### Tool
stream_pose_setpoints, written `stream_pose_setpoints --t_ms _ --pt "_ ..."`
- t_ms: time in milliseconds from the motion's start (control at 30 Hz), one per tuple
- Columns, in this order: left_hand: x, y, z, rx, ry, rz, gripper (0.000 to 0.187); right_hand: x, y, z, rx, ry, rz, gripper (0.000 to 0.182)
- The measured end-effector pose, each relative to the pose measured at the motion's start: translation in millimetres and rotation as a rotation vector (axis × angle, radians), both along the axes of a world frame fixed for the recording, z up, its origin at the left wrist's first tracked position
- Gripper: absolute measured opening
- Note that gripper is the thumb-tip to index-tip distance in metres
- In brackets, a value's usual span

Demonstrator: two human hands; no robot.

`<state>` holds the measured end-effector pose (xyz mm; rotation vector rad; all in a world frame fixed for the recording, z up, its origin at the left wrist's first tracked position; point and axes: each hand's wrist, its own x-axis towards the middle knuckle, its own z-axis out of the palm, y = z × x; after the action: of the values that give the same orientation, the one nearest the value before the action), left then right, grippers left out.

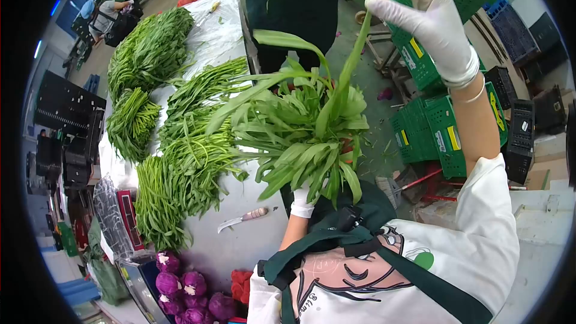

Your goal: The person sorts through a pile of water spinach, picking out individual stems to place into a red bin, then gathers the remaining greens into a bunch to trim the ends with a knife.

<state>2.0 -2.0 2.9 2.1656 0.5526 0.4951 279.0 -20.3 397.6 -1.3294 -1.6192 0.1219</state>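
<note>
The right hand, in a white glove, has thumb and finger closed on the tip of one long leaf. The left hand is under the bunch, mostly hidden; I cannot tell how far it is open. Near it, the knife lies on the table. Beyond are piled greens.

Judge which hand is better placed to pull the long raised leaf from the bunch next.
Right, most likely: the right hand has its fingertips at the tip of the long leaf, while the left hand is low under the bunch, seemingly supporting it.
</note>
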Motion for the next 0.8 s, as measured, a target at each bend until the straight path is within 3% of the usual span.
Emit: stream_pose_setpoints --t_ms 67,133,200,267,300,400,467,500,600,700,767,800 --pt "6.4 -6.9 -9.3 -0.257 -0.051 0.045 0.059 -5.3 -1.9 20.4 0.014 0.113 0.002 0.006" --pt "5.2 -2.7 12.4 -0.208 -0.030 0.015 0.052 -0.6 -4.6 35.1 0.050 0.223 -0.141 0.009" --pt "3.8 1.7 9.5 -0.181 -0.042 0.024 0.048 11.4 -7.2 50.0 0.173 0.136 -0.201 0.013" --pt "2.8 2.6 20.2 0.142 0.119 0.033 0.044 27.3 -8.7 57.3 0.186 0.182 -0.344 0.013" --pt "3.3 2.9 18.6 0.078 0.062 0.035 0.044 34.2 -8.1 60.0 0.175 0.175 -0.363 0.013" --pt "2.9 4.7 10.2 -0.067 -0.034 0.044 0.044 44.2 7.8 43.9 0.078 0.034 -0.226 0.013" --pt "2.2 6.4 7.1 -0.124 -0.058 0.046 0.044 40.2 15.0 23.1 -0.195 0.348 -0.061 0.013" --pt "1.6 7.3 6.1 -0.139 -0.066 0.047 0.044 57.9 21.3 0.7 -0.203 0.043 -0.111 0.016" --pt "1.2 7.0 5.1 -0.170 -0.062 0.056 0.045 36.8 26.1 -22.9 -0.144 -0.125 -0.062 0.018" --pt "-0.1 5.3 5.4 -0.188 -0.053 0.065 0.045 1.9 23.0 -32.2 -0.327 -0.018 -0.058 0.013" --pt "-0.6 3.0 5.8 -0.192 -0.051 0.067 0.045 -16.6 22.7 -42.5 -0.129 -0.309 0.099 0.009" --pt "-0.5 2.8 6.2 -0.196 -0.050 0.069 0.045 -26.7 20.1 -47.5 -0.188 -0.296 0.148 0.007"
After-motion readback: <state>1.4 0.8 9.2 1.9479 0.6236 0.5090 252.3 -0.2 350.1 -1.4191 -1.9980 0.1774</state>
